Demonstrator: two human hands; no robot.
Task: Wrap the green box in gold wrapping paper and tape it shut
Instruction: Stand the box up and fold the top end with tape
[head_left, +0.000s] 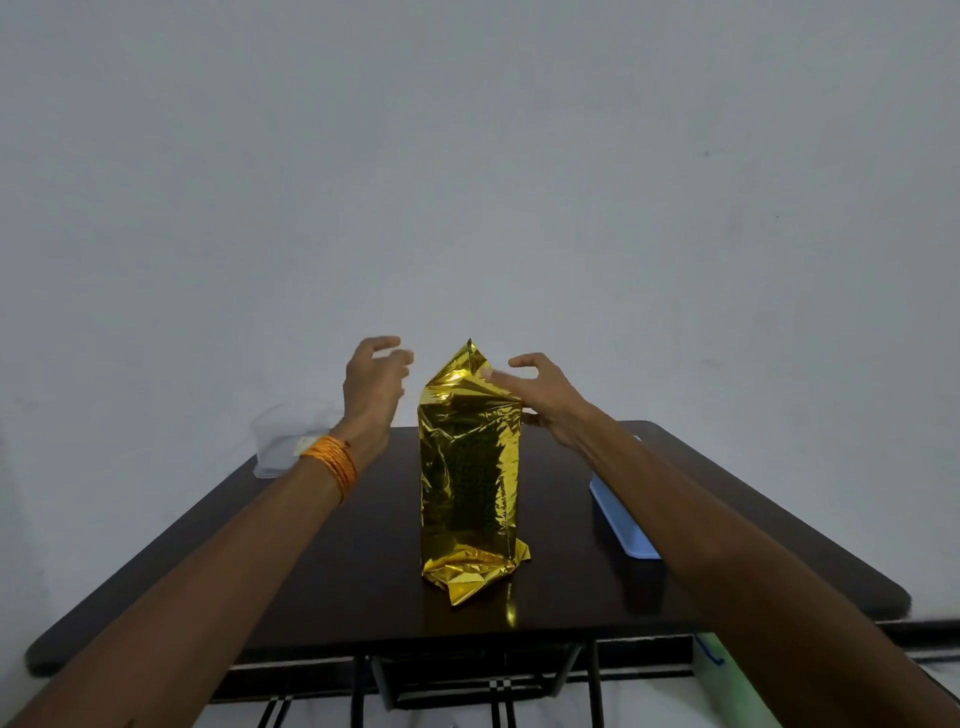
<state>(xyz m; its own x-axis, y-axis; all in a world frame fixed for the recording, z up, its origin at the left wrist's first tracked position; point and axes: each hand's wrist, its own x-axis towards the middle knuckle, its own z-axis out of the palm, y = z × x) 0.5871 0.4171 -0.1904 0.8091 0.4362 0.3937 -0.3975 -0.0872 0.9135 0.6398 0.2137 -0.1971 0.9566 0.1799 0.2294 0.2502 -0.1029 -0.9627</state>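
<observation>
A: What is at the far left?

B: A clear plastic tub (288, 441) sits on the back left corner of the dark tabletop (322, 571), left of centre in the frame.

A: And the left hand?

B: The left hand (374, 387) hovers just left of the package's peak, near it but not touching. Its fingers (387, 343) are half-curled and spread, and they hold nothing. An orange thread band (335, 462) circles that wrist.

A: Where is the box?

B: The box (470, 467) stands upright at the middle of the tabletop, in the centre of the frame. It is covered in gold paper (460, 571), with a dim green showing through the front. The paper rises to a pointed fold on top and lies crumpled in loose flaps at the bottom.

A: The right hand?

B: The right hand (543, 395) is at the package's upper right shoulder. One of its fingers (491, 375) lies on the sloped top fold; the others arch above it, spread. The thumb sits by the upper right corner. I cannot tell whether it pinches the paper or only presses it.

A: Further right?

B: A pale blue tray (621, 519) lies by the right edge of the tabletop, partly under the right forearm.
</observation>
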